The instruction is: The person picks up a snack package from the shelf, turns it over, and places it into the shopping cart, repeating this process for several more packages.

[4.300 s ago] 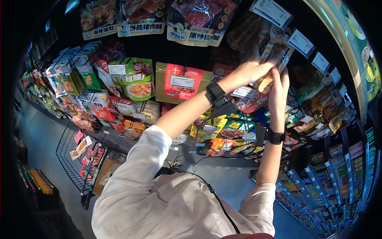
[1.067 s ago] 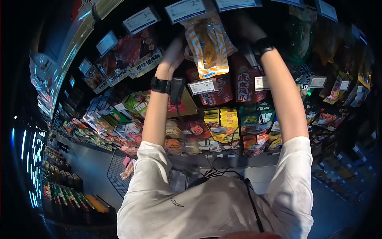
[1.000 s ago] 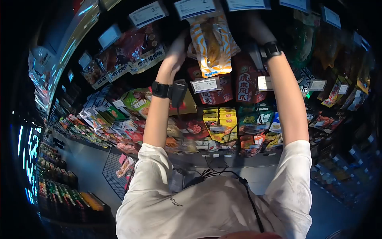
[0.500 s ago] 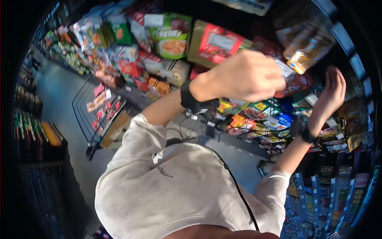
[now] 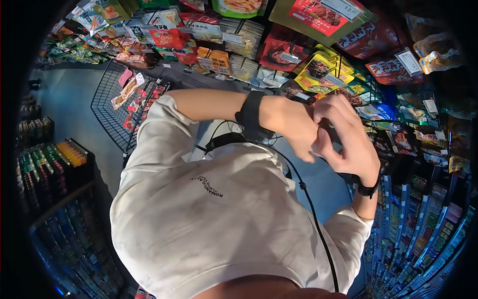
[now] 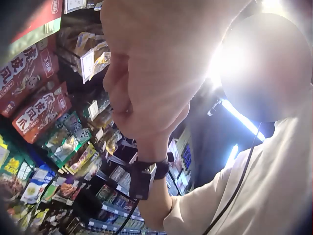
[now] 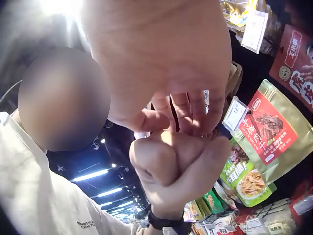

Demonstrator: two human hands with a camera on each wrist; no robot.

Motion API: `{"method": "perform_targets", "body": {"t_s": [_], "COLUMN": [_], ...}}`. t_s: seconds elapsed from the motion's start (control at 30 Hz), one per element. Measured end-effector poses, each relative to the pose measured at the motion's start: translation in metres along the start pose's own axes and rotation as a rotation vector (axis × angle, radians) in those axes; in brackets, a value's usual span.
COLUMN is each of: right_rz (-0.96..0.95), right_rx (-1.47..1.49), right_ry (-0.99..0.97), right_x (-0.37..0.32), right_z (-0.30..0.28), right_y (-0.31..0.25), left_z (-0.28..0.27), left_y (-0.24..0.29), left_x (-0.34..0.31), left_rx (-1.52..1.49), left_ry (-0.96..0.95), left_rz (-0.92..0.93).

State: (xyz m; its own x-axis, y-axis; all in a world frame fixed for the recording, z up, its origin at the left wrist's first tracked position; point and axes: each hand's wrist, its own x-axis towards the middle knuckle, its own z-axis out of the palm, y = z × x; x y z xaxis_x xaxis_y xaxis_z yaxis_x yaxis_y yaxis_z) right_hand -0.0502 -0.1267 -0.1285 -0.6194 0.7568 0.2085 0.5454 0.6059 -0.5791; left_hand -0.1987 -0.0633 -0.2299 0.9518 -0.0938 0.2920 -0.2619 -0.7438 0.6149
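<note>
In front of the chest my left hand point(image 5: 291, 122) and my right hand point(image 5: 351, 137) touch each other, with no package visible in either. The left hand point(image 7: 171, 161) shows curled fingers in the right wrist view; the right hand point(image 7: 161, 54) has its fingers bent loosely over them. Seen from the left wrist, the left hand point(image 6: 171, 39) covers part of the right hand point(image 6: 151, 120). Orange-and-white packets point(image 5: 438, 52) hang on the shelf at upper right, apart from both hands. The innermost fingertips are hidden.
A wire shopping cart point(image 5: 107, 99) holding several packets stands at left. Hanging snack bags, among them a yellow one point(image 5: 318, 72) and a gold-and-red one point(image 5: 318, 17), line the display beyond the hands. Shelves point(image 5: 418, 224) run along the right; a lower display point(image 5: 45, 169) is at left.
Both hands have left the orange-and-white packets and come down and together; half a second ago they were apart. The head view has tilted further down, with the cart more fully seen.
</note>
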Motion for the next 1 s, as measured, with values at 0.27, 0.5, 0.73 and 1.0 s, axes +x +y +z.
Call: {"method": "perform_targets", "body": {"t_s": [0.27, 0.5, 0.73, 1.0], "right_rz": [-0.069, -0.007, 0.138, 0.051], "right_rx": [0.221, 0.55, 0.992, 1.156], "right_ry": [0.003, 0.092, 0.262, 0.343], "right_x": [-0.018, -0.068, -0.077, -0.028], "right_z": [0.003, -0.001, 0.052, 0.103], "right_y": [0.011, 0.05, 0.059, 0.031], "left_z": [-0.013, -0.032, -0.003, 0.001], "left_y": [0.039, 0.062, 0.085, 0.062], "left_x": [0.016, 0.032, 0.025, -0.012], "left_rx": [-0.1, -0.63, -1.278, -1.465], "left_ry": [-0.345, -0.167, 0.385, 0.513], "left_rz": [-0.067, -0.061, 0.139, 0.664]}}
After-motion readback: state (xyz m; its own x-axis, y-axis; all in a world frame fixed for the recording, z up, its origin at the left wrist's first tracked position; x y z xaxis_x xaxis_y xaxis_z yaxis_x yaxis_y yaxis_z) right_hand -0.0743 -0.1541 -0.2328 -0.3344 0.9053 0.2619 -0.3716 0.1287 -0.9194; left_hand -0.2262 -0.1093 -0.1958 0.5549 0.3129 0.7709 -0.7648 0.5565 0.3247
